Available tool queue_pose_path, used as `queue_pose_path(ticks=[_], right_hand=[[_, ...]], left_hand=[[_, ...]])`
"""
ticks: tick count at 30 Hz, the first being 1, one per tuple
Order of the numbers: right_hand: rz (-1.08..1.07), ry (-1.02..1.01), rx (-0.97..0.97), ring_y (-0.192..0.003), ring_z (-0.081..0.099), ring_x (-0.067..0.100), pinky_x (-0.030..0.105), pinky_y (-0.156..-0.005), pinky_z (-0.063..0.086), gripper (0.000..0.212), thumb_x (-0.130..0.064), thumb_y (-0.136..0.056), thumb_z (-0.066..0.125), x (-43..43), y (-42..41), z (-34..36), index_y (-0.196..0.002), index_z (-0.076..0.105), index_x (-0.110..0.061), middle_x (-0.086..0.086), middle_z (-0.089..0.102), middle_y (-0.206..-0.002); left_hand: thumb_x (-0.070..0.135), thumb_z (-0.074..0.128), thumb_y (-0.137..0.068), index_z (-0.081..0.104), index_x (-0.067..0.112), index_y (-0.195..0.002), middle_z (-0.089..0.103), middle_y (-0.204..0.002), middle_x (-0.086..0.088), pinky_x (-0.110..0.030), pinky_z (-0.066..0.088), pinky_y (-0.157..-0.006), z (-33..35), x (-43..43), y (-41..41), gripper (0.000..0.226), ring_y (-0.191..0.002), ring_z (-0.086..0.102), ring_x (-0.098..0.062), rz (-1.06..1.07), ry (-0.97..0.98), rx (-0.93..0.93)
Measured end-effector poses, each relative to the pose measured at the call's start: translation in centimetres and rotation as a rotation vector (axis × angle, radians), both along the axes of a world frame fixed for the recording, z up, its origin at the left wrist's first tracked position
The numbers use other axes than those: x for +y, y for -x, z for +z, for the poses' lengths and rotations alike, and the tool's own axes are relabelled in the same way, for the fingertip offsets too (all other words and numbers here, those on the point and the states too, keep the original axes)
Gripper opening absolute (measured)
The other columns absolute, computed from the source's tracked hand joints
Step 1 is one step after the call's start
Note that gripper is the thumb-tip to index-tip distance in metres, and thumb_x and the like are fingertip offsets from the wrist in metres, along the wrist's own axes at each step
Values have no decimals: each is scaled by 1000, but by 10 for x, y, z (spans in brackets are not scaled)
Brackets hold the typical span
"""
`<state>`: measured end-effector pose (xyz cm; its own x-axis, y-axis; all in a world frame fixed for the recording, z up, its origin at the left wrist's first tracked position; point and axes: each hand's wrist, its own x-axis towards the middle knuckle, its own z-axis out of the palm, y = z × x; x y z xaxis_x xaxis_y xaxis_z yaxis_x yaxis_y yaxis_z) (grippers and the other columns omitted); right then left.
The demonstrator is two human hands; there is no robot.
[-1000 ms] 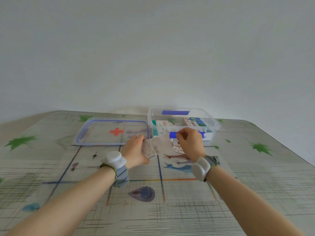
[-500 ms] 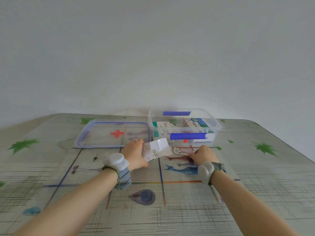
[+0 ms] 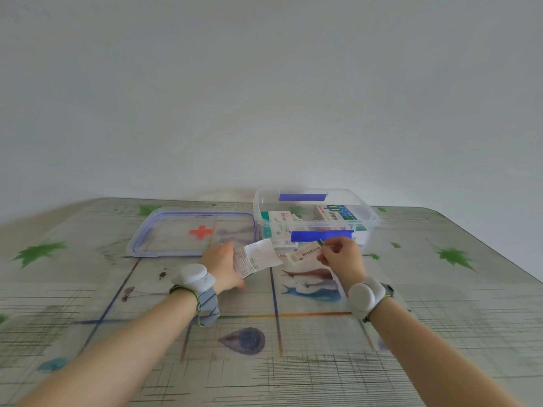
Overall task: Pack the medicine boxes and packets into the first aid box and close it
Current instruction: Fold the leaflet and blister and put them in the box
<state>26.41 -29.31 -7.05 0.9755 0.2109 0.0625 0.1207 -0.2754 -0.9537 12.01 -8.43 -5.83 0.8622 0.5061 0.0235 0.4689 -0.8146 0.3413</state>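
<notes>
Two hands hover before the open clear plastic first aid box [image 3: 369, 220] with blue latches, medicine cartons [image 3: 335, 214] inside. The left hand [image 3: 222, 267] grips a folded white paper packet [image 3: 258, 257]; the right hand [image 3: 343, 259] pinches a narrow white printed strip [image 3: 305, 254] by its end.

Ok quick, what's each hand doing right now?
Left hand: holding a white printed paper packet.
Right hand: pinching a small white printed medicine strip.

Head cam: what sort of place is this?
Probably a home room: leaf-print tablecloth, plain white wall behind, plastic first aid box with its lid beside it.
</notes>
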Motion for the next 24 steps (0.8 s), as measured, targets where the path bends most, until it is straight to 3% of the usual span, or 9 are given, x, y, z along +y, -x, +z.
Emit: queue_pose_path(ticks=[3, 6, 12, 17, 20, 24], right_hand=[[68, -111, -17, -64, 71, 10, 21, -65, 59, 15, -4, -84, 63, 7, 11, 18, -98, 62, -11, 3, 72, -74], [87, -49, -131, -58, 69, 3, 14, -58, 54, 14, -5, -83, 63, 18, 25, 29, -95, 61, -13, 0, 71, -70], [80, 67, -232, -66, 68, 3, 16, -61, 54, 12, -9, -84, 64, 33, 44, 33, -95, 61, -12, 2, 73, -76], [111, 195, -311, -73, 69, 11, 33, -71, 59, 3, -17, -80, 68, 40, 58, 35, -82, 67, -18, -2, 72, -77], [97, 388, -387, -78, 64, 8, 32, -70, 58, 7, -29, -79, 66, 43, 64, 37, -83, 71, -27, -13, 70, -82], [120, 463, -519, -97, 49, 12, 26, -80, 42, 12, -33, -80, 66, 44, 62, 35, -87, 74, -27, -9, 63, -96]], left_hand=[[35, 84, -53, 49, 11, -105, 58, -108, -7, -29, 46, -67, 1, -4, -2, 67, -93, 60, -24, -17, 9, -6], [34, 83, -54, 50, 10, -109, 58, -110, -8, -32, 53, -75, 5, -9, -3, 68, -95, 60, -24, -34, -7, -37], [37, 86, -52, 49, 12, -116, 54, -117, -6, -40, 53, -86, 12, -16, -4, 77, -102, 57, -24, -45, -6, -83], [39, 84, -52, 50, 13, -115, 55, -114, -4, -37, 53, -85, 13, -18, -5, 76, -100, 56, -22, -69, 20, -143], [39, 84, -52, 51, 13, -111, 56, -109, -3, -33, 53, -80, 14, -19, -5, 73, -96, 56, -20, -79, 16, -186], [39, 84, -49, 50, 16, -108, 54, -105, -2, -33, 53, -77, 15, -21, -5, 72, -92, 55, -20, -79, 43, -242]])
